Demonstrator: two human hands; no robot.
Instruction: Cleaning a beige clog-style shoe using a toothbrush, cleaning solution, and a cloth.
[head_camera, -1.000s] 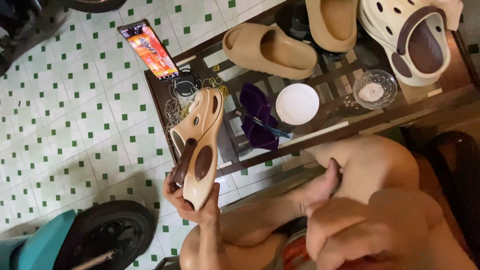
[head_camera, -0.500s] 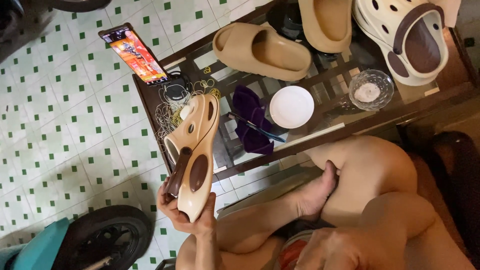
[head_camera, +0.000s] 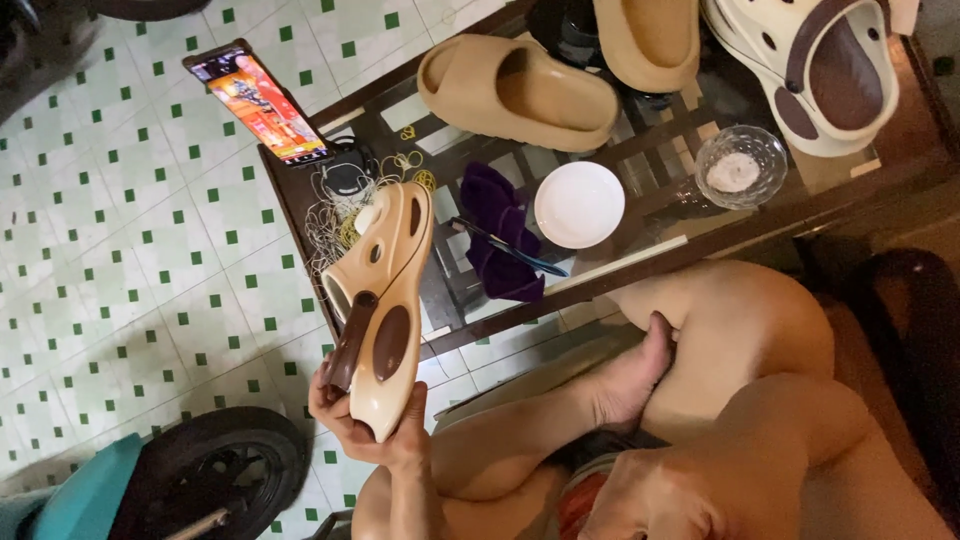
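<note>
My left hand (head_camera: 365, 430) grips the heel end of a cream clog (head_camera: 385, 290) with brown patches and a brown strap. It holds the clog up over the near left corner of a dark wooden table with a glass top (head_camera: 700, 245), with the toe pointing away from me. The matching clog (head_camera: 810, 70) lies at the table's far right. A blurred skin-coloured shape at the bottom edge looks like my right hand (head_camera: 660, 500); its fingers cannot be made out. My bare legs are folded below the table.
On the table lie two tan slides (head_camera: 515, 90) (head_camera: 645, 40), a lit phone (head_camera: 258, 105), a tangle of cords (head_camera: 345, 215), a purple cloth (head_camera: 495, 235), a white dish (head_camera: 579, 204) and a glass bowl (head_camera: 740, 165). A scooter wheel (head_camera: 215, 470) stands on the tiled floor.
My left hand and the clog have shifted slightly left. The blurred shape at the lower right has dropped toward the bottom edge.
</note>
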